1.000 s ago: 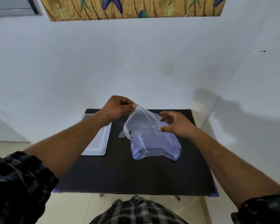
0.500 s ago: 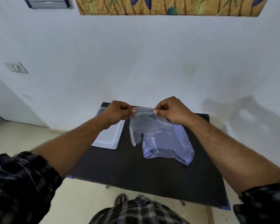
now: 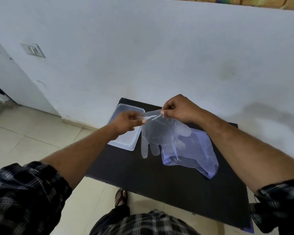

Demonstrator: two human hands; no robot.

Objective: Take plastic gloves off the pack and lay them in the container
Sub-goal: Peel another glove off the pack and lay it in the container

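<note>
A clear plastic glove (image 3: 157, 133) hangs fingers-down above the black table (image 3: 159, 180). My left hand (image 3: 126, 122) pinches its cuff at the left corner and my right hand (image 3: 178, 109) pinches the cuff at the right corner, stretching it between them. Beneath and to the right, the bluish plastic glove pack (image 3: 193, 153) lies flat on the table. A shallow clear rectangular container (image 3: 126, 143) sits at the table's far left, partly hidden by my left hand.
The small table stands against a white wall (image 3: 143, 56) with a switch plate (image 3: 32, 50) at the left. Beige tiled floor (image 3: 24, 138) lies left of the table. My sandalled foot (image 3: 120, 197) shows under the near edge.
My right hand came up from the pack to pinch the glove's cuff beside the left hand. The glove now hangs spread between both hands, clear of the pack. The camera has turned left.
</note>
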